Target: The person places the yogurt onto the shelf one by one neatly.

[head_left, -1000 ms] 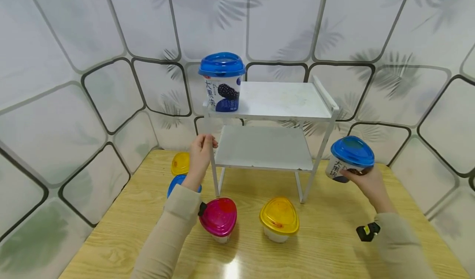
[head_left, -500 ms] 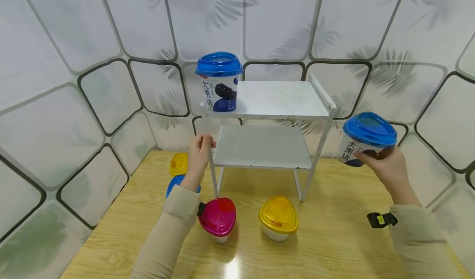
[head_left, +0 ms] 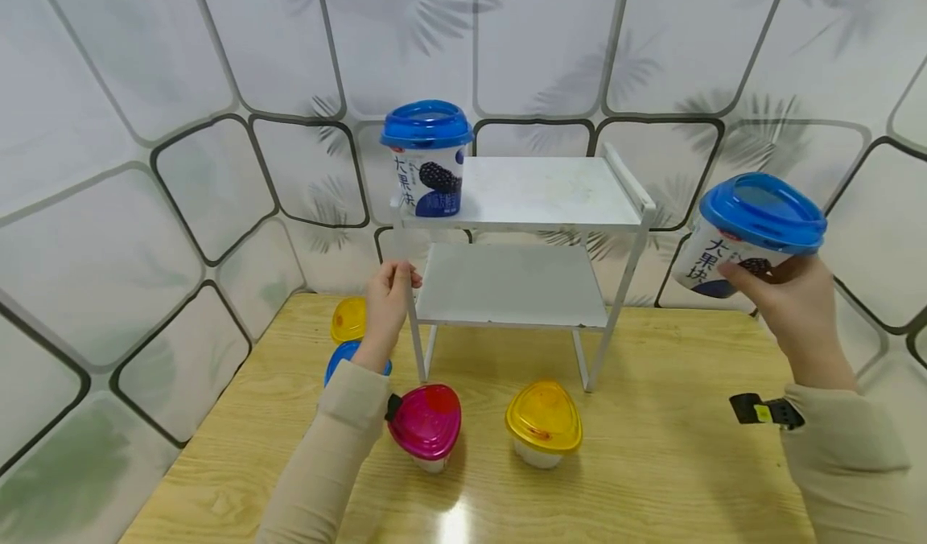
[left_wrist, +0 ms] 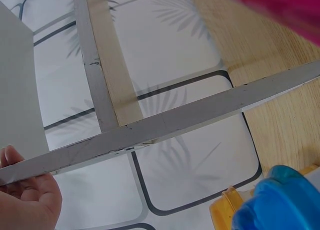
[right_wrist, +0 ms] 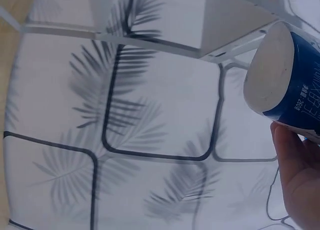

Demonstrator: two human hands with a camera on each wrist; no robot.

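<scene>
A pale leaf-patterned wall covering [head_left: 550, 53] backs a wood-grain surface [head_left: 652, 463], on which stands a white two-tier rack [head_left: 510, 282]. The left hand [head_left: 387, 307] curls its fingers round the rack's front-left leg [left_wrist: 170, 119]; the right hand [head_left: 804, 311] grips a blue-lidded cup [head_left: 746, 236] in the air, right of the rack. The step in hand seems to be carrying this cup while bracing the rack; the next move probably calls for levelling it. It tilts, lid up and rightward, base [right_wrist: 270, 69] down and leftward, long axis slanting between. A matching cup [head_left: 429, 166] stands upright at the upper shelf's [head_left: 550, 186] left end. Pink-lidded [head_left: 427, 422] and yellow-lidded cups [head_left: 545, 421] stand in front.
</scene>
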